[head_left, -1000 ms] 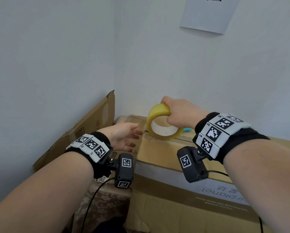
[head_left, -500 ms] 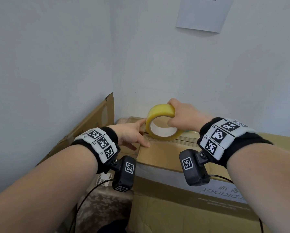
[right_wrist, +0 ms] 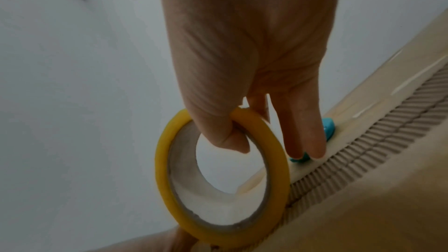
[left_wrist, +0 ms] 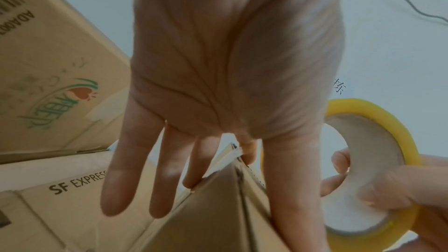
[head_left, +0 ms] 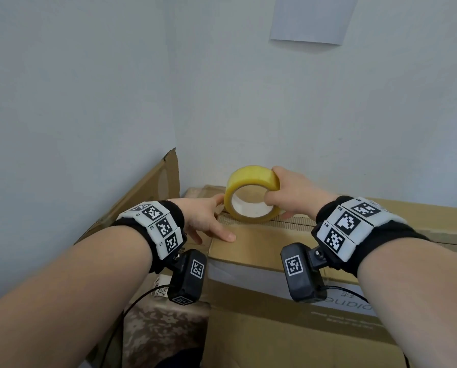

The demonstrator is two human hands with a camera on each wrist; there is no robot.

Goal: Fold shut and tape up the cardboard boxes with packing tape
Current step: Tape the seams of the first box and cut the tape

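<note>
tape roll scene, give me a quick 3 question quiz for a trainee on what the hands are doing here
1. True or false: the right hand grips the yellow tape roll.
2. Where do the left hand's fingers lie?
3. Multiple choice: the tape roll stands on edge over A) the floor, B) the cardboard box's top seam, C) the wall.

Key
1. True; thumb through the core.
2. Spread straight on the box's end corner, beside the roll.
3. B

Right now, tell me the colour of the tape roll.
Yellow tape roll, pale inner core; clearest in the head view.
</note>
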